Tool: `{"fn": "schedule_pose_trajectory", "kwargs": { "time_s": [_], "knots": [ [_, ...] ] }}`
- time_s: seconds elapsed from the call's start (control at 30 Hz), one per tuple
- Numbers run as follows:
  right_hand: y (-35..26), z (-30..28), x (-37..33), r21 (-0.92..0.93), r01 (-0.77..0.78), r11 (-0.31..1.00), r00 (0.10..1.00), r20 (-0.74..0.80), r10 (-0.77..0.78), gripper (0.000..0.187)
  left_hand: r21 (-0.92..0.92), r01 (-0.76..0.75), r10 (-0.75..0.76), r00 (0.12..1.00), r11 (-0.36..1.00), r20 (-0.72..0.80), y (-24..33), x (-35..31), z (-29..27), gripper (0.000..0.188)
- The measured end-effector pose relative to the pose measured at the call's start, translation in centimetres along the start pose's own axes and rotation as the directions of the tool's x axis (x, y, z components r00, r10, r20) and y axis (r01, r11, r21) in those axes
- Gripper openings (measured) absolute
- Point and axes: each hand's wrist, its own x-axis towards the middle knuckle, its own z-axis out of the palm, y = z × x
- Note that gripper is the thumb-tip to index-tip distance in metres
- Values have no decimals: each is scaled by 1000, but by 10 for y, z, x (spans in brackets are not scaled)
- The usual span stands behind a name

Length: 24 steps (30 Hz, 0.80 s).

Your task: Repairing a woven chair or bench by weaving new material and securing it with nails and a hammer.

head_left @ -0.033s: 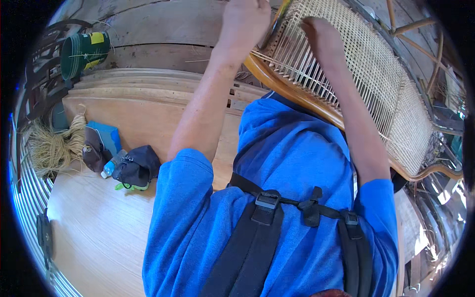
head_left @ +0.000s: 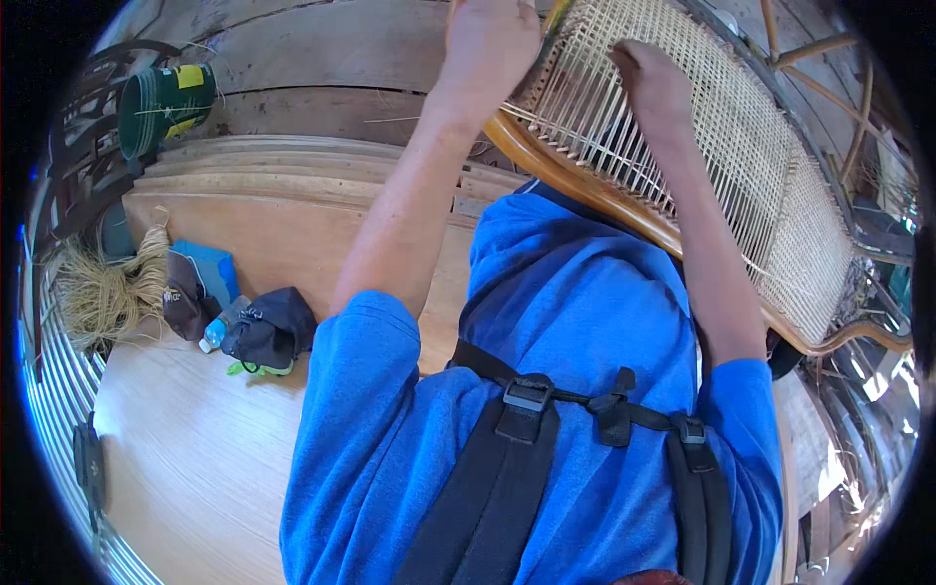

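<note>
A wood-framed panel of woven cane [head_left: 741,127] leans across my lap at the upper right. Its weave is dense at the far side, while open parallel strands [head_left: 585,122] run along the near curved wooden rail [head_left: 575,180]. Over the woven part, my right hand [head_left: 661,88] has its thumb and fingers pinched together; what lies between them is too small to make out. My left hand [head_left: 495,44] is at the top edge, beside the panel's left corner. Its fingers look curled and are partly cut off by the picture's edge, so anything in them is hidden.
A light wooden board [head_left: 195,429] lies at the left, bearing a bundle of cane strands [head_left: 102,292], a dark cap [head_left: 185,297], a bottle [head_left: 216,330] and a black bag [head_left: 273,327]. Beyond is a tipped green bucket [head_left: 166,107]. Bare chair frames [head_left: 819,54] stand at the upper right.
My right hand has shifted slightly right and toward me over the cane. My left hand has moved a little to the right. The panel looks unmoved.
</note>
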Motion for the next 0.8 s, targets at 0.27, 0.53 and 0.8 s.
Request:
{"fn": "schedule_pose_trajectory", "kwargs": {
  "time_s": [0.27,0.53,0.8],
  "knots": [
    [56,-65,-100,280,-585,761,810,156,565,21,-199,484,-364,821,852,439,-70,-2,76,35],
    [102,-106,-177,383,-691,613,672,27,740,21,-118,633,-444,652,765,614,-54,-8,66,30],
    [125,-165,-317,577,-694,431,312,-299,902,20,-112,275,-58,542,955,838,-93,0,53,29]
  ]
}}
